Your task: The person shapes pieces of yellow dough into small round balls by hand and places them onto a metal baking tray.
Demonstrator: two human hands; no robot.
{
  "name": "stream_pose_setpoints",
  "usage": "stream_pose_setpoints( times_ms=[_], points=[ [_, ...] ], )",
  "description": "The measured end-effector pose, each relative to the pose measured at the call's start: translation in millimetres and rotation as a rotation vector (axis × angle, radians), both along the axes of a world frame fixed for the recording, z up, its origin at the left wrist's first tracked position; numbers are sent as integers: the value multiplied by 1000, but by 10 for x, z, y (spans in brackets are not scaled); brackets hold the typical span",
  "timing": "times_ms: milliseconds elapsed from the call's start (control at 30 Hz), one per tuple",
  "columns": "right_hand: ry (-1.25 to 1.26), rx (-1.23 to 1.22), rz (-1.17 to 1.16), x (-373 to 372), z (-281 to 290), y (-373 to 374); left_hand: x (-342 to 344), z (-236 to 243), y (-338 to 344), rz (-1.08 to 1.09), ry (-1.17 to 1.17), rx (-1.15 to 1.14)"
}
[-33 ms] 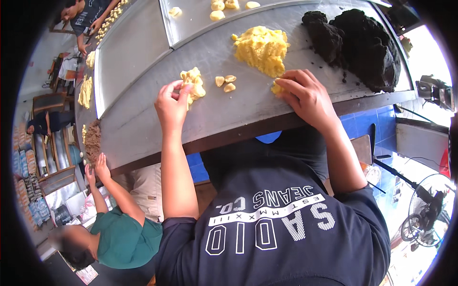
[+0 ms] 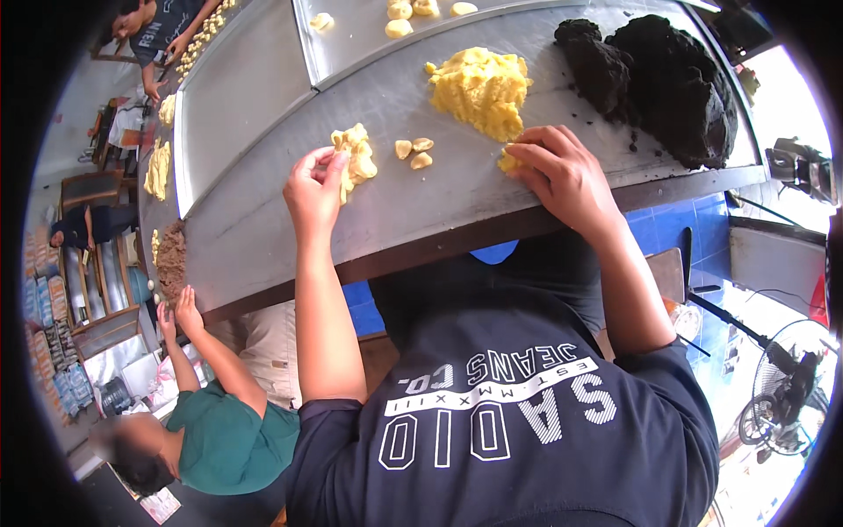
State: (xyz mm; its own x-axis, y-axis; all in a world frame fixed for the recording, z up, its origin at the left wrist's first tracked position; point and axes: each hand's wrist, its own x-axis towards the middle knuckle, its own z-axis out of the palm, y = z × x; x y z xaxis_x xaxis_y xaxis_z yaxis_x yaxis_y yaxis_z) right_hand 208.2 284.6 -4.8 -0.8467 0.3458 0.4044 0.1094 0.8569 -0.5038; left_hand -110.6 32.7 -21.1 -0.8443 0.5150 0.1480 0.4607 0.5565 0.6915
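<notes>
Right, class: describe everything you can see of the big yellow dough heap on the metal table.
The yellow dough heap is a pale yellow, crumbly, lumpy mound, soft-looking, lying on the grey metal table. The dark brown mass lies apart to its right. The right hand rests just below it on a small yellow piece; whether that hand touches the heap is unclear.

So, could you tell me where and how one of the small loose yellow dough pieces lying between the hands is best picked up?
Probably pinch one of the three small yellow dough pieces across its short sides, coming straight down from above. Each is a low rounded lump lying flat on the metal table, set apart from its neighbours, so fingertips fit beside it. The left hand is nearer; the right hand already presses another yellow bit.
</notes>
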Motion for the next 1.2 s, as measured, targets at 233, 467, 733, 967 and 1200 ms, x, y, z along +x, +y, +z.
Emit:
stream_pose_setpoints(
  times_ms=[233,467,733,967,1200],
  points=[
    [37,7,-29,-16,-62,19,-156,-37,6,-23,-78,-48],
    [181,-107,-27,134,-83,149,-414,109,-509,-1,-324,437],
    [29,40,104,-166,6,-44,582,-7,-519,-85,-784,746],
    [-14,95,179,-768,-43,-469,789,-87,-383,-106,-557,530],
    [-34,-1,430,-541,-66,-507,788,-110,-423,-257,-507,557]
  ],
)
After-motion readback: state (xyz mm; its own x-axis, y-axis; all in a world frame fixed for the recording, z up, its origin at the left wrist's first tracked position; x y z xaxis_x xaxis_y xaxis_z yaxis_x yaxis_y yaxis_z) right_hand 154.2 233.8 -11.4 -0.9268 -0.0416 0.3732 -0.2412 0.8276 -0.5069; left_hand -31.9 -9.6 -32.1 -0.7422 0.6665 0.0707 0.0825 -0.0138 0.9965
